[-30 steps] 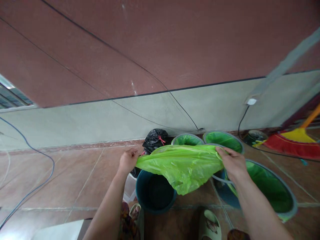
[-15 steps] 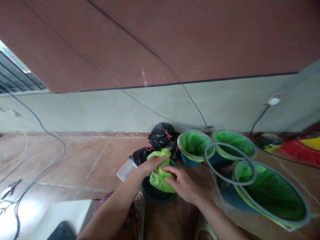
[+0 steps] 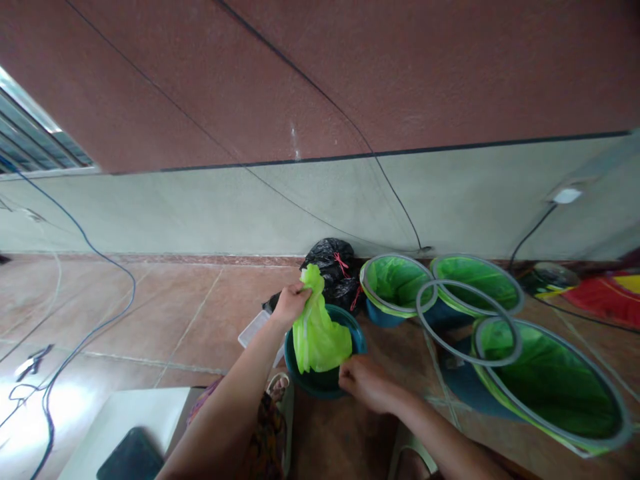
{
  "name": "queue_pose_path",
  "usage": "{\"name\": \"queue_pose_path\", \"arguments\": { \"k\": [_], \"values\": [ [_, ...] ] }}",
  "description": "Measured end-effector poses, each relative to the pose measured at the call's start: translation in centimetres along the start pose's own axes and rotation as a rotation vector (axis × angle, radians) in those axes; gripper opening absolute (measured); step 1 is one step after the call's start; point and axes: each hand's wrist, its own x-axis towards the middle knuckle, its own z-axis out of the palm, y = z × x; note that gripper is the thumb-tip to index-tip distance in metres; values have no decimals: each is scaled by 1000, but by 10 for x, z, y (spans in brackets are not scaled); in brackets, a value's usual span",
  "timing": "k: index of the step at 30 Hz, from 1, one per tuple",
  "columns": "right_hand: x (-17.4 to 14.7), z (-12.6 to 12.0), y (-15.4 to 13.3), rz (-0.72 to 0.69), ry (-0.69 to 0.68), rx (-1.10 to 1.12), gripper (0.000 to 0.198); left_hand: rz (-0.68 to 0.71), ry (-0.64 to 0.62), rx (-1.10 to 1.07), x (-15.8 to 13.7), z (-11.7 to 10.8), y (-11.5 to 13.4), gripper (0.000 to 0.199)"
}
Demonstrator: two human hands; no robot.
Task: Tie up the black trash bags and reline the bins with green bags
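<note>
A light-green plastic bag (image 3: pixel 323 333) is stretched between my hands above a dark teal bin (image 3: pixel 320 390) on the floor. My left hand (image 3: pixel 293 303) is closed on the bag's upper left part. At its lower right corner my right hand (image 3: pixel 363 381) is closed in a fist, pinching the bag's edge. The bag hangs partly folded and hides much of the bin's inside. Behind the bin lie black tied garbage bags (image 3: pixel 327 257) with red ties. Beside the bin, under my left forearm, is a clear plastic container (image 3: pixel 254 328).
To the right stand bins lined with green bags: one (image 3: pixel 395 287), another (image 3: pixel 477 283) and a larger one (image 3: pixel 560 387). A loose grey ring (image 3: pixel 425 327) rests across their rims. A white surface (image 3: pixel 125 407) at lower left carries a dark phone-like object (image 3: pixel 131 457). Cables (image 3: pixel 95 320) trail over the floor.
The crumpled green bag has been spread out between my hands. My left hand has moved left and up, my right hand slightly down and right. The view has shifted slightly.
</note>
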Motion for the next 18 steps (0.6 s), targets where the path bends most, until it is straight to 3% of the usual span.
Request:
{"name": "queue_pose_path", "arguments": {
  "k": [3, 6, 8, 10, 13, 18],
  "values": [
    [8, -25, 3, 43, 278, 216, 22, 89, -172, 67, -10, 8, 4, 12],
    [19, -43, 8, 209, 455, 537, 29, 216, -258, 213, -20, 21, 6, 9],
    [25, -46, 9, 325, 449, 820, 37, 274, -305, 290, -27, 29, 8, 9],
    [29, -44, 7, 375, 361, 1079, 41, 286, -361, 345, -33, 36, 9, 12],
    [32, -38, 4, 365, 333, 1300, 28, 216, -431, 336, -42, 40, 11, 19],
    [33, -39, 10, 381, 531, 1319, 29, -39, -470, -14, -44, 39, 13, 43]
  ]
}}
